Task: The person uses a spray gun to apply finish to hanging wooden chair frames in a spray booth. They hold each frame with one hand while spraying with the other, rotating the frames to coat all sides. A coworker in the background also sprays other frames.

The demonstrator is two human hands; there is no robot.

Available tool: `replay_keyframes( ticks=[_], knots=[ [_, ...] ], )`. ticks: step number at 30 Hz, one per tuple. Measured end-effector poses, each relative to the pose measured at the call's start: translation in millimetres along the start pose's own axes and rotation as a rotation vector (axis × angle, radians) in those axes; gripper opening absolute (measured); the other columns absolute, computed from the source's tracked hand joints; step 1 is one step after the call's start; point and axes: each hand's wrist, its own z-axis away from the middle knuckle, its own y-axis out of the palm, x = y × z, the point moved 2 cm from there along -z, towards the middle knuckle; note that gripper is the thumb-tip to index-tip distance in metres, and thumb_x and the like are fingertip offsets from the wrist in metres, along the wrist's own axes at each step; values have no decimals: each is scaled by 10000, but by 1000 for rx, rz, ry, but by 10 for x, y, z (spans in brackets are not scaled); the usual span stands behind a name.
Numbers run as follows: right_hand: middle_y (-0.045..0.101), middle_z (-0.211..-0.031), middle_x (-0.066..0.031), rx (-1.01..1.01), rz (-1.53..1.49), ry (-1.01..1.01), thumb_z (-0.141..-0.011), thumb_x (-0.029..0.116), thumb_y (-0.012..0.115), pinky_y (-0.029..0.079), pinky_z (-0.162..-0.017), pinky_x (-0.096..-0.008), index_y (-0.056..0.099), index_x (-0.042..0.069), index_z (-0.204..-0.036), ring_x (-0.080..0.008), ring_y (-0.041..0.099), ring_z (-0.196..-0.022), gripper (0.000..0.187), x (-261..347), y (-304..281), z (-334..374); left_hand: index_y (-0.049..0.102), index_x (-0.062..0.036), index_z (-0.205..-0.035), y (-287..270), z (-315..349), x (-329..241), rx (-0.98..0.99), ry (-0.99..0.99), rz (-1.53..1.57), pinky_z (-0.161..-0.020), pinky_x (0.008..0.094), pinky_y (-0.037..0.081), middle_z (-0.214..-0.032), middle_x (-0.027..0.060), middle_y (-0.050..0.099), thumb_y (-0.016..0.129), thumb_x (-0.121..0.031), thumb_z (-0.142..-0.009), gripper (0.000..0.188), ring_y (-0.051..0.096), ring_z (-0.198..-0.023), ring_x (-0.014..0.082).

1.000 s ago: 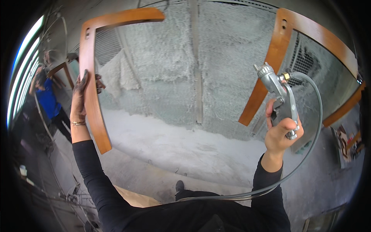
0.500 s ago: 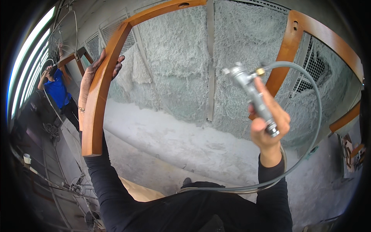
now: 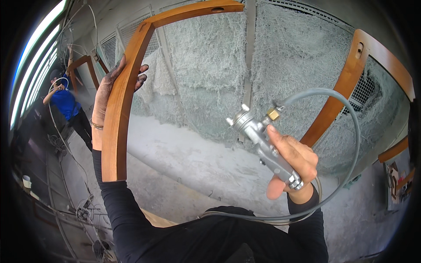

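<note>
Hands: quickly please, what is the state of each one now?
Left hand: closed on the curved wooden frame.
Right hand: closed on the metal spray gun.

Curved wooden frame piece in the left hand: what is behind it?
Behind the curved wooden frame piece, the left hand grips it, fingertips wrapping its edge. Farther back stands a wall caked in grey fibrous overspray. The palm is hidden by the wood.

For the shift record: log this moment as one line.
left hand: grips curved wooden frame | right hand: holds metal spray gun, grey hose attached | background: person in blue
</note>
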Motion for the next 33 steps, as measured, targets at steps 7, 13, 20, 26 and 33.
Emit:
replay_keyframes(
  ticks=[7, 13, 20, 26, 33],
  knots=[
    [672, -757, -111, -418, 176, 485, -925, 676, 525, 418, -446, -218, 611, -74, -1302, -100, 581, -573, 844, -295, -171, 184, 325, 96, -1432, -204, -108, 32, 33, 30, -67, -726, 325, 653, -1178, 343, 588, 443, -284, -1073, 535, 682, -906, 321],
    [583, -747, -94, -434, 170, 575, -948, 717, 408, 291, -413, -192, 544, -150, -1275, -98, 494, -565, 936, -413, -217, 277, 350, 72, -1430, -334, -493, -82, -94, -91, -156, -731, 304, 648, -1229, 301, 595, 540, -295, -1035, 572, 694, -890, 285],
    [533, -700, -44, -447, 73, 621, -827, 877, 307, 297, -400, -188, 493, -93, -1368, -76, 465, -542, 1126, -501, -92, -114, 369, -22, -1492, -877, -698, -345, -240, 222, -1093, -1052, 359, 487, -1302, 117, 632, 679, -65, -929, 644, 622, -1181, 216],
    [559, -707, -54, -437, -62, 580, -834, 859, 316, 291, -423, -189, 526, -118, -1308, -63, 444, -533, 1107, -649, 20, -448, 601, 50, -1250, -1260, -896, -568, -333, 314, -1596, -875, 298, 482, -1014, 92, 693, 721, -104, -893, 406, 603, -905, 150],
    [593, -703, -33, -329, 6, 602, -959, 733, 362, 309, -437, -184, 630, -59, -1166, -46, 476, -549, 861, -746, -77, -678, 611, 52, -1245, -1475, -894, -561, -329, 393, -1580, -830, 267, 469, -958, 81, 686, 720, -93, -888, 401, 576, -873, 121]
  ],
)
